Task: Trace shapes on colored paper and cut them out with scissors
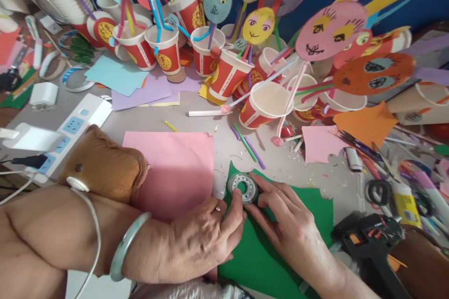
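The right hand's (pixel 293 224) grip is closed on a tape roll (pixel 250 188), fingers along its upper right side and thumb below. The left hand (pixel 196 238) reaches in from the other side, a fingertip meeting the roll's lower rim beside the hole; whether its curled fingers pinch anything I cannot tell.

The relation that counts is roll to fingertips: it sits between the two hands, up and to the left of the right palm, up and to the right of the left one. Neither hand is clearly nearer, since both touch it. The roll is round, so it offers no long axis, and its flat face is turned mostly upward. It lies over the upper left part of a green sheet (pixel 263 266) (green shows through the hole), though resting or slightly raised is hard to say.

Left of that, a pink sheet (pixel 175 168) spreads beside a brown padded thing (pixel 108 166) near the left forearm. Cut straws (pixel 247 145) lie on the bench (pixel 277 168) just beyond the roll. A glue gun (pixel 375 247) lies right of the right hand, and red-and-white paper cups (pixel 266 107) crowd the far side.
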A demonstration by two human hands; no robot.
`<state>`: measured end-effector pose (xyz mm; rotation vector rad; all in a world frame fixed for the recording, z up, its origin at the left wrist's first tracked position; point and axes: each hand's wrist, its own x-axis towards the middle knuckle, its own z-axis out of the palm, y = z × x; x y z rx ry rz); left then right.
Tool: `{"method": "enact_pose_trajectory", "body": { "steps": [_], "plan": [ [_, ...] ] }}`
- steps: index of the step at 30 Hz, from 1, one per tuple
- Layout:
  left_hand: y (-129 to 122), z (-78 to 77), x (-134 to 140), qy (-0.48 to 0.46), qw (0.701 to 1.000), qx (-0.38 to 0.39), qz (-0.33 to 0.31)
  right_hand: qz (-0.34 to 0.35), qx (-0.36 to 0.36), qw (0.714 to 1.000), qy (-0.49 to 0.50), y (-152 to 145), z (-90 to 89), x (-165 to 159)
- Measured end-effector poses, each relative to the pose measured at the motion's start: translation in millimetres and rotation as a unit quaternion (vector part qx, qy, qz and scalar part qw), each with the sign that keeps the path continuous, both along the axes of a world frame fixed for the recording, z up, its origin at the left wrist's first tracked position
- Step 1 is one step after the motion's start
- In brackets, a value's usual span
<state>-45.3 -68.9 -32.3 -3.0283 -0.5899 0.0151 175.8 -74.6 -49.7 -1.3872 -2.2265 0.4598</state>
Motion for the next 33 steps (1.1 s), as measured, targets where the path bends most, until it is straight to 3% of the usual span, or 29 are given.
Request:
{"method": "enact_pose_trajectory", "body": {
  "steps": [13,25,33],
  "plan": [
    [4.2,5.4,3.4,0.003,1.000,-0.028,0.005,0.012,0.006,1.000,-0.006,0.8,1.8,0.1],
    [2.3,2.3,4.1,-0.028,0.997,0.073,0.016,0.010,0.007,1.000,-0.012,0.3,3.2,1.1],
    [8.5,7.4,4.4,-0.032,0.998,0.044,0.012,0.006,0.011,1.000,-0.016,-1.6,4.4,1.5]
  ]
}}
